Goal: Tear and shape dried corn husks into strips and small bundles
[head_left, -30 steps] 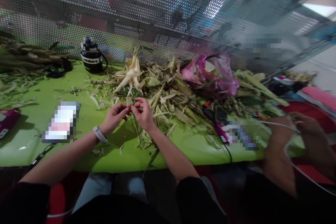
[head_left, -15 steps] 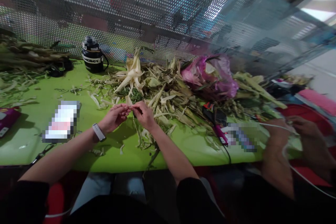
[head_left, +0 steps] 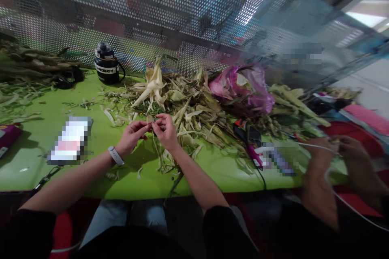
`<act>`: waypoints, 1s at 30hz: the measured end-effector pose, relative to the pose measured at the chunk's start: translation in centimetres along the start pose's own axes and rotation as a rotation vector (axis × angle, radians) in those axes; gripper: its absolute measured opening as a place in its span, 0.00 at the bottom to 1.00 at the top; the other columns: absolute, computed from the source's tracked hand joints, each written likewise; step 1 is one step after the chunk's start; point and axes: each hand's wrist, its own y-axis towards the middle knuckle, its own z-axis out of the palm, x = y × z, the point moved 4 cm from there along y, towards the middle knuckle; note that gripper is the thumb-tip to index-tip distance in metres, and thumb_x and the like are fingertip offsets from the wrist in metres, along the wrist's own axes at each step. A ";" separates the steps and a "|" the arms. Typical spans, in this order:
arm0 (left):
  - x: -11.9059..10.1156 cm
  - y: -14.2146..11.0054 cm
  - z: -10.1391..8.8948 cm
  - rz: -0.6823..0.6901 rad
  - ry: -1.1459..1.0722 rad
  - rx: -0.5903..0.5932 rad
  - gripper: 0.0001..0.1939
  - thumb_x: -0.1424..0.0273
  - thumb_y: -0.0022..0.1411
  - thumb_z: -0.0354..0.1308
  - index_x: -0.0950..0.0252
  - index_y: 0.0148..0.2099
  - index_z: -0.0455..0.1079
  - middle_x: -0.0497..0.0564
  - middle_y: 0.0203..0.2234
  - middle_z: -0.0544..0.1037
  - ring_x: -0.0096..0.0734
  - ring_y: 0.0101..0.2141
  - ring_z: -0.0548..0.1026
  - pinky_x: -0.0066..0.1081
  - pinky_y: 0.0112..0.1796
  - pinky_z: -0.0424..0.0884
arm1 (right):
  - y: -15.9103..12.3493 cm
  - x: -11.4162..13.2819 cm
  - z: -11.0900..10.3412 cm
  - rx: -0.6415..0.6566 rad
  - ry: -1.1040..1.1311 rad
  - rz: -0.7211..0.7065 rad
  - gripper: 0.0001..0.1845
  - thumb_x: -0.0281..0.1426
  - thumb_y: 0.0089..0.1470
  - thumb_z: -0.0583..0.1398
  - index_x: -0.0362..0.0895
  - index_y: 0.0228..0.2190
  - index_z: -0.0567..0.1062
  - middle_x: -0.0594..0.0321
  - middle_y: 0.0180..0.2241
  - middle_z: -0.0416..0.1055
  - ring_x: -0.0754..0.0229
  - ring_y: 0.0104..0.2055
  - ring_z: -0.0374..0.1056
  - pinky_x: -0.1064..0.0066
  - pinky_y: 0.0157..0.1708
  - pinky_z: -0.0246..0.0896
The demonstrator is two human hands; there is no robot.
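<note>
My left hand (head_left: 133, 135), with a pale band on its wrist, and my right hand (head_left: 165, 132) meet over the green table. Thumbs and fingers of both are pinched together on a small pale piece of corn husk (head_left: 150, 118), whose lower part the fingertips cover. Right behind them lies a heap of dried corn husks (head_left: 206, 107), with a pale, peeled-back bunch of husk (head_left: 155, 83) on top. Thin husk strips (head_left: 165, 160) lie beneath my right hand.
A black jug (head_left: 106, 64) stands at the back left, a blurred-out phone (head_left: 70, 139) nearer. Right of the heap sits a pink plastic bag (head_left: 243, 87). Cables and a purple device (head_left: 254, 156) lie farther right, beside another person's hands (head_left: 337, 145). A perforated metal screen (head_left: 182, 16) borders the table (head_left: 133, 184).
My fingers have shifted around the husk piece: the left fingers point more to the right and the right-hand fingers have lifted slightly. Both hands stay in about the same place.
</note>
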 end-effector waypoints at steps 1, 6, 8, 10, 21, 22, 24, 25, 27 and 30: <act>0.0 0.0 0.0 -0.009 -0.002 -0.004 0.13 0.63 0.49 0.70 0.66 0.34 0.75 0.48 0.28 0.78 0.25 0.28 0.74 0.22 0.25 0.67 | 0.0 0.0 0.0 0.006 0.010 -0.007 0.18 0.41 0.56 0.60 0.45 0.44 0.64 0.67 0.28 0.69 0.66 0.27 0.69 0.75 0.26 0.65; 0.0 0.2 -0.1 -0.087 -0.099 -0.001 0.13 0.67 0.47 0.71 0.66 0.35 0.76 0.49 0.29 0.78 0.25 0.29 0.75 0.20 0.24 0.66 | 0.1 0.2 -0.3 0.060 0.002 -0.037 0.15 0.40 0.58 0.57 0.46 0.44 0.67 0.67 0.28 0.68 0.67 0.26 0.66 0.76 0.25 0.62; 0.0 0.3 -0.3 -0.128 -0.164 -0.012 0.12 0.69 0.48 0.71 0.67 0.35 0.76 0.49 0.29 0.79 0.24 0.29 0.75 0.19 0.24 0.67 | 0.2 0.4 -0.5 0.107 -0.031 -0.066 0.14 0.40 0.59 0.57 0.46 0.42 0.69 0.67 0.29 0.68 0.67 0.25 0.64 0.75 0.24 0.60; 0.1 0.5 -0.4 -0.174 -0.226 -0.027 0.11 0.71 0.48 0.70 0.68 0.35 0.76 0.50 0.29 0.79 0.22 0.28 0.75 0.18 0.23 0.67 | 0.4 0.6 -0.7 0.144 -0.093 -0.116 0.12 0.40 0.59 0.58 0.45 0.40 0.71 0.65 0.30 0.69 0.66 0.26 0.64 0.74 0.27 0.61; 0.2 0.2 -0.2 -0.144 -0.147 0.022 0.10 0.68 0.52 0.68 0.66 0.36 0.76 0.50 0.29 0.78 0.25 0.29 0.76 0.20 0.24 0.69 | 0.2 0.3 -0.7 0.039 -0.196 -0.127 0.11 0.40 0.59 0.58 0.45 0.34 0.72 0.62 0.31 0.73 0.62 0.30 0.69 0.70 0.32 0.66; 0.0 0.1 -0.1 -0.110 -0.093 0.031 0.11 0.67 0.52 0.68 0.66 0.36 0.76 0.50 0.29 0.78 0.26 0.29 0.76 0.21 0.24 0.69 | 0.1 0.1 -0.6 0.035 -0.165 -0.076 0.11 0.41 0.58 0.58 0.45 0.35 0.71 0.62 0.30 0.73 0.63 0.29 0.69 0.70 0.31 0.66; -0.1 0.0 0.2 -0.055 -0.002 0.037 0.12 0.64 0.52 0.68 0.66 0.36 0.76 0.50 0.28 0.78 0.27 0.29 0.76 0.22 0.25 0.69 | 0.0 -0.4 -0.4 0.038 -0.097 0.003 0.13 0.42 0.57 0.59 0.45 0.36 0.69 0.63 0.29 0.73 0.63 0.28 0.70 0.71 0.29 0.67; -0.2 0.0 0.2 -0.041 0.026 0.031 0.12 0.64 0.52 0.68 0.66 0.35 0.76 0.50 0.28 0.78 0.27 0.29 0.76 0.22 0.25 0.69 | 0.0 -0.5 -0.3 0.043 -0.070 0.027 0.15 0.43 0.56 0.59 0.45 0.37 0.68 0.64 0.29 0.73 0.63 0.28 0.70 0.72 0.28 0.67; -0.1 0.1 0.1 -0.043 0.033 0.008 0.12 0.64 0.51 0.68 0.66 0.35 0.76 0.50 0.28 0.78 0.27 0.29 0.76 0.22 0.25 0.68 | 0.1 -0.5 -0.3 0.052 -0.049 0.033 0.16 0.43 0.55 0.60 0.45 0.40 0.68 0.65 0.28 0.72 0.64 0.27 0.70 0.73 0.27 0.66; 0.0 0.4 -0.4 -0.081 -0.072 -0.052 0.11 0.67 0.48 0.69 0.66 0.35 0.75 0.49 0.28 0.78 0.26 0.30 0.76 0.21 0.25 0.68 | 0.3 0.2 -0.5 0.075 -0.107 -0.055 0.14 0.41 0.57 0.59 0.45 0.40 0.70 0.66 0.27 0.70 0.65 0.25 0.66 0.74 0.26 0.63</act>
